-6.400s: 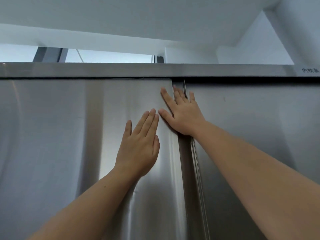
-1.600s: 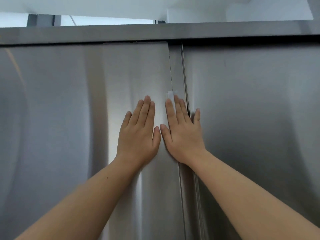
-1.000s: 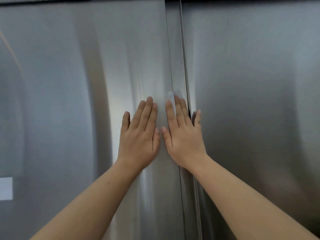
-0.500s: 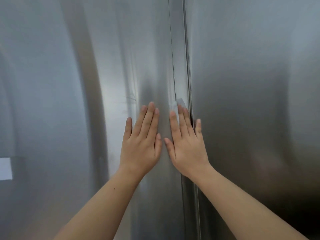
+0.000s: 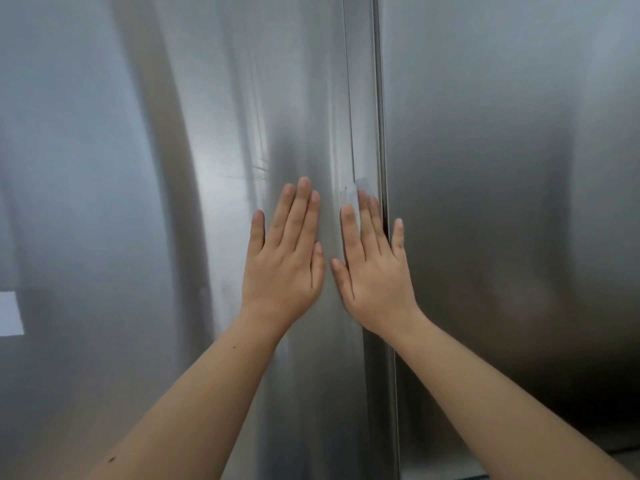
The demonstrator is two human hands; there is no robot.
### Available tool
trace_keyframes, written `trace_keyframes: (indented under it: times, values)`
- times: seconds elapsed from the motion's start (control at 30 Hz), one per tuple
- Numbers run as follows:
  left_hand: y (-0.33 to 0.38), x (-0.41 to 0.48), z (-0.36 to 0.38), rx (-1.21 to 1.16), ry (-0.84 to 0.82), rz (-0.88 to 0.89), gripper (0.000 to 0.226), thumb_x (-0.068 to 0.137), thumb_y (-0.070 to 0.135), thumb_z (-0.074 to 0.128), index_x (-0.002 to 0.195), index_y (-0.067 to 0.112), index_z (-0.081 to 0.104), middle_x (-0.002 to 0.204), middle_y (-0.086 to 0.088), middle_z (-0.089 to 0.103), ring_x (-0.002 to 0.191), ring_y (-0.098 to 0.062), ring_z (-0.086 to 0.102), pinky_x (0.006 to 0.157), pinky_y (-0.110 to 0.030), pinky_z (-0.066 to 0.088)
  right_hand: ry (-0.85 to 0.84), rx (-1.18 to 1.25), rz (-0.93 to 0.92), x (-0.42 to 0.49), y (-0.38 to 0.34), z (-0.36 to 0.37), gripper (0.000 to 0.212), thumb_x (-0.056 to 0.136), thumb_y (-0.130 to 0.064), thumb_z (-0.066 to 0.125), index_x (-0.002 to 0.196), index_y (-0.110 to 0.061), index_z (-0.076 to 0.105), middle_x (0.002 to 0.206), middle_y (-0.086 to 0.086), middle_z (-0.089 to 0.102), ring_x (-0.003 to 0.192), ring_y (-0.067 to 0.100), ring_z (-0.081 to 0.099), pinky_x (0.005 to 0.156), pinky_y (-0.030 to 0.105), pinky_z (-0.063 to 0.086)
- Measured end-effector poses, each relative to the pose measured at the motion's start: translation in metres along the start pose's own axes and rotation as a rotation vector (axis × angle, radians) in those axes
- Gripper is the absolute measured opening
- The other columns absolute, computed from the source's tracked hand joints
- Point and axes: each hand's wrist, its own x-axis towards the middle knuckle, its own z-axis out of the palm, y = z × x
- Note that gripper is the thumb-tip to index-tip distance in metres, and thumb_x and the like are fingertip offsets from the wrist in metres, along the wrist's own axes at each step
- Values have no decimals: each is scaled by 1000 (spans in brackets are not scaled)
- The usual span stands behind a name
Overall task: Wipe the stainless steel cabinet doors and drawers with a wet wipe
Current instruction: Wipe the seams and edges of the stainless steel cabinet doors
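Two tall stainless steel cabinet doors fill the view, the left door (image 5: 214,133) and the right door (image 5: 502,168), split by a vertical seam. My left hand (image 5: 287,258) lies flat on the left door with straight fingers. My right hand (image 5: 374,271) presses flat across the left door's right edge and the seam. A pale wet wipe (image 5: 356,192) sits under its fingers, with only a corner showing past the fingertips.
A white label (image 5: 10,313) is stuck on the left door at the far left edge. The bottom edge of the right door (image 5: 554,459) shows at the lower right.
Both flat hands have slid down the doors along the seam, the wipe under the right fingers. The cabinet's top rail and the ceiling have gone out of view.
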Motion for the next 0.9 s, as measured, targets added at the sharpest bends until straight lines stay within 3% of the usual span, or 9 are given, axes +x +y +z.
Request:
trace_keyframes:
  times: [0.3,0.53,0.9]
  values:
    - [1,1,0,2,7,0,58,91,25,29,146,7,22,153,-9,22,142,-20,17,114,-45,14,39,-57,-35,20,7,-6,58,97,-36,23,144,-5,15,151,15,9,141,29,13,113,44,-7]
    - [0,1,1,10,17,-1,58,91,25,28,146,6,25,153,-9,22,142,-21,18,114,-44,13,51,-31,79,-18,-13,11,56,100,-40,14,146,-7,19,151,19,19,140,32,19,113,48,1]
    - [2,1,-1,6,2,-1,57,91,24,29,145,7,25,153,-9,23,142,-21,18,113,-47,16,76,-50,-62,-11,4,9,60,98,-42,20,144,-4,15,149,24,15,139,36,17,114,45,7]
